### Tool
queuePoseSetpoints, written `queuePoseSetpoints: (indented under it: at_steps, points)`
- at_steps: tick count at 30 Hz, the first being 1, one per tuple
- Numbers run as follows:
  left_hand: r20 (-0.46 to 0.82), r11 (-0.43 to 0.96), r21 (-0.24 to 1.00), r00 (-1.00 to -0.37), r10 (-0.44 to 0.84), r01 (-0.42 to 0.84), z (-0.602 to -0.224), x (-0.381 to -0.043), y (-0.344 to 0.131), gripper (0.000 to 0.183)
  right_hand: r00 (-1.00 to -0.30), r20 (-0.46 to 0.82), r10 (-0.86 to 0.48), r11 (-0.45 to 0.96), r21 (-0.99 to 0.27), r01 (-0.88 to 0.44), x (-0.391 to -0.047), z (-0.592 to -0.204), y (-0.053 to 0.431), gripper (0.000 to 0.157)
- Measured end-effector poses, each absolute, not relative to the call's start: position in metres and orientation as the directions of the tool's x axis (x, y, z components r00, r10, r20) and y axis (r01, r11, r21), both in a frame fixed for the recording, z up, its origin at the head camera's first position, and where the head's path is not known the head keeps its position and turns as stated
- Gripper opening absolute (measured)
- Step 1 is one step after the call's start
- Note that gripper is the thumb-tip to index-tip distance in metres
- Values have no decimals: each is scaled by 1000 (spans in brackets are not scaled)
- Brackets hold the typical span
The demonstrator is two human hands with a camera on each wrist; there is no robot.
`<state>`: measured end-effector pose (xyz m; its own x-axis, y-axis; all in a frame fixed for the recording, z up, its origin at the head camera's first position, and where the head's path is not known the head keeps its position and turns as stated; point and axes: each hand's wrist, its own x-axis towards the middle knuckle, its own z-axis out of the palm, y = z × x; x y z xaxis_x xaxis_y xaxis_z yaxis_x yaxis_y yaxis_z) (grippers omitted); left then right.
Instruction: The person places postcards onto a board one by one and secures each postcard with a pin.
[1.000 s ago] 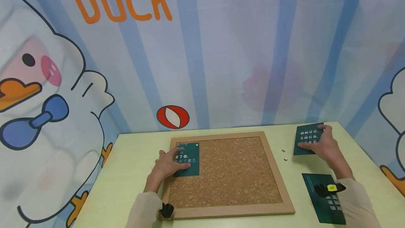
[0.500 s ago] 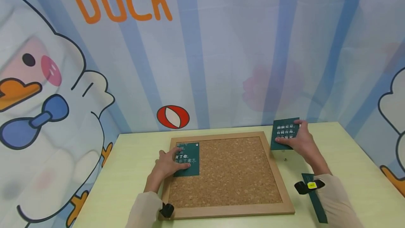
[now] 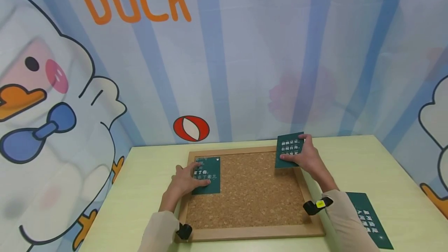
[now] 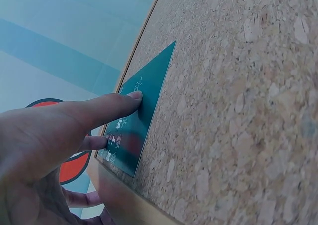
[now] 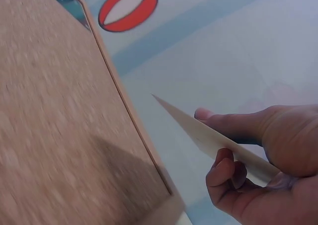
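A dark green card (image 3: 215, 188) with white writing lies at the upper left of the framed cork board (image 3: 252, 197). My left hand (image 3: 183, 184) rests on it, thumb and a finger touching its face; the left wrist view shows the thumb extended across the card (image 4: 154, 86). A small silver pushpin (image 3: 217, 159) sits at that card's upper right corner. Over the board's upper right corner, my right hand (image 3: 311, 160) pinches a second green card (image 3: 287, 149) between thumb and fingers. In the right wrist view, this card (image 5: 196, 133) shows its pale back, tilted above the board.
A third green card (image 3: 372, 219) lies on the pale table (image 3: 402, 189) to the right, partly behind the right sleeve (image 3: 346, 217). Behind the table hangs a printed cloth (image 3: 252, 69) with a duck and a red-and-white ball. A wooden frame (image 3: 252, 233) edges the board.
My right hand has carried the second card leftward from the right side of the table to over the board's upper right corner. The left hand has stayed on its card.
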<state>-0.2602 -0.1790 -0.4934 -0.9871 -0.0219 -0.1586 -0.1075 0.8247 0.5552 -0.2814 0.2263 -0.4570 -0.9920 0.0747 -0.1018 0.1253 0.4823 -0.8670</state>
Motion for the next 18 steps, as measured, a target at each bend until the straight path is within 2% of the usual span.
queuePoseSetpoints:
  at_steps: [18]
  points:
    - [-149, 822, 561, -989, -9, -93, -494, -261, -179, 80, -997, -80, -16, 568, -821, 57, -278, -481, 150, 96]
